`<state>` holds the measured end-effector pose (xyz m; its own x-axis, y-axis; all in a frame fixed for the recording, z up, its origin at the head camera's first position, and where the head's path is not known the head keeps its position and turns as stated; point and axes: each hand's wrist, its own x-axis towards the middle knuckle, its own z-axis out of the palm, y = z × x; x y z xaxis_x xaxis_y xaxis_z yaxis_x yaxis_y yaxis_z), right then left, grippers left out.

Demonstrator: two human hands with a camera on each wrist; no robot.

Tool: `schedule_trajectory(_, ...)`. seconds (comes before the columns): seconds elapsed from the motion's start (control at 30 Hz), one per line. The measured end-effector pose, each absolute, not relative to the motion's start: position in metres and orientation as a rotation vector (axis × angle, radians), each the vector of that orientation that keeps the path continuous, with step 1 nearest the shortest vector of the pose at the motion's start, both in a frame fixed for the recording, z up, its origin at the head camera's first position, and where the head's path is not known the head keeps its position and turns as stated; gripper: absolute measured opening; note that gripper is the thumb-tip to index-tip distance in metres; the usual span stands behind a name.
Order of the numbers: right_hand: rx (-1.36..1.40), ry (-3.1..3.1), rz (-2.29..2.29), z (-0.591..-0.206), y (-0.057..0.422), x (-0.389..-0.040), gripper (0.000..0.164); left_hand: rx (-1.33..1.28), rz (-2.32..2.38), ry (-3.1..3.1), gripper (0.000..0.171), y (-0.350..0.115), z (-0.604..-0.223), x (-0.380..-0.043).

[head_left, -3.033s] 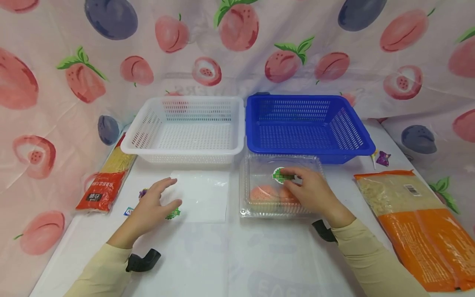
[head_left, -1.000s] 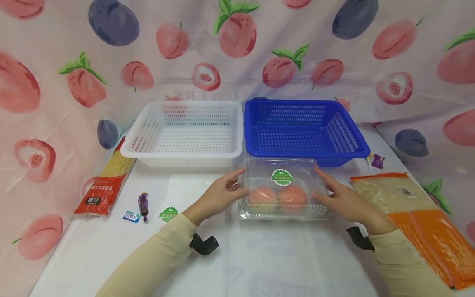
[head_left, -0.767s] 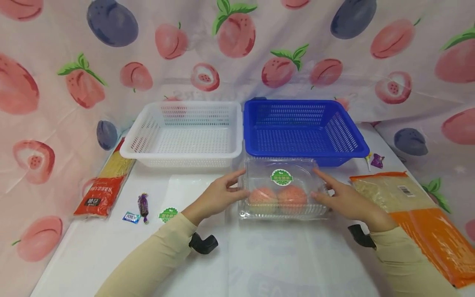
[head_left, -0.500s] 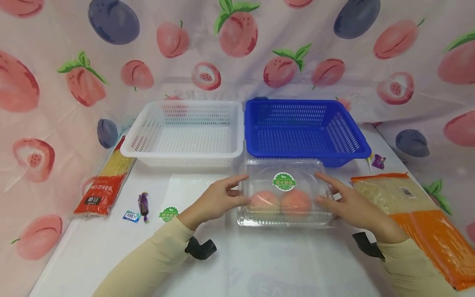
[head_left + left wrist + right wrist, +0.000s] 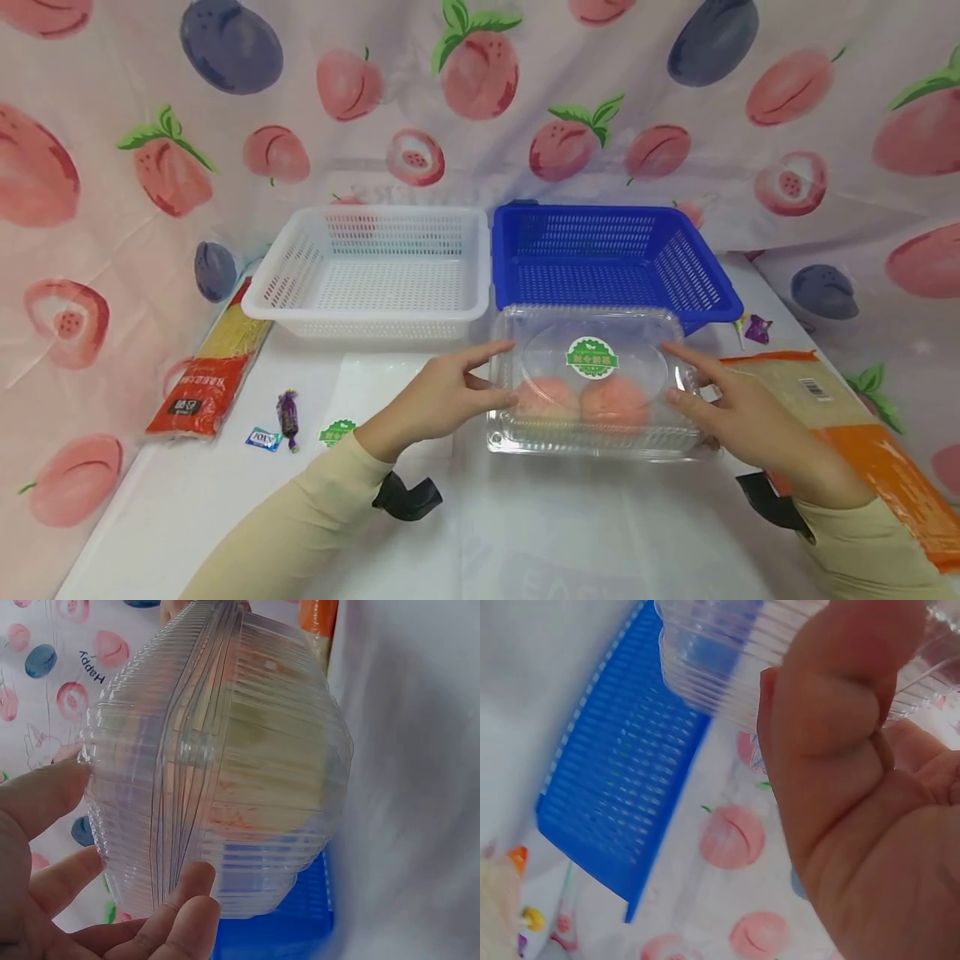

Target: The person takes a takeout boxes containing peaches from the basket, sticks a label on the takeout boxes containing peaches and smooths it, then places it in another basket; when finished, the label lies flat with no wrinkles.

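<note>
A clear plastic clamshell box (image 5: pixel 543 342) with a round green-and-white sticker (image 5: pixel 592 358) is held up off the table, in front of the blue basket. Two round pinkish-orange fruits (image 5: pixel 615 402) show through it. My left hand (image 5: pixel 435 396) grips the box's left end, thumb and fingers spread along the side; the left wrist view shows its fingertips at the ribbed wall (image 5: pixel 195 750). At the opposite end my right hand (image 5: pixel 753 417) holds the box. In the right wrist view the curled fingers (image 5: pixel 832 742) cover part of the wall.
Behind stand a white basket (image 5: pixel 367 315) and a blue basket (image 5: pixel 600 315). A red noodle packet (image 5: pixel 206 387), a purple-wrapped candy (image 5: pixel 288 417), a blue sachet (image 5: pixel 264 438) and a flat clear bag (image 5: pixel 360 392) lie left. An orange packet (image 5: pixel 885 467) and a purple candy (image 5: pixel 759 328) lie right.
My left hand has come over from the flat bag, and both hands have taken the clamshell box by its ends. The box has risen off the table and shifted slightly right.
</note>
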<state>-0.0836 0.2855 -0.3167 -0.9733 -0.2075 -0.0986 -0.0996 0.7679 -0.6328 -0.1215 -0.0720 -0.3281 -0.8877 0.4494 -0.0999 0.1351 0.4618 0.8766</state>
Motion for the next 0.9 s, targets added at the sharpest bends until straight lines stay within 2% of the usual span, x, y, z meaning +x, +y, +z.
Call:
schedule_trajectory(0.43, -0.190, 2.876, -1.030, -0.280, 0.307, -0.105, 0.068, 0.667, 1.464, 2.453, 0.067, -0.046, -0.298, -0.155)
schedule_trajectory(0.9, -0.073, 2.978, -0.973, -0.258, 0.329, -0.159, 0.076, 0.579, 1.587, 2.394, 0.063, -0.019, -0.290, -0.191)
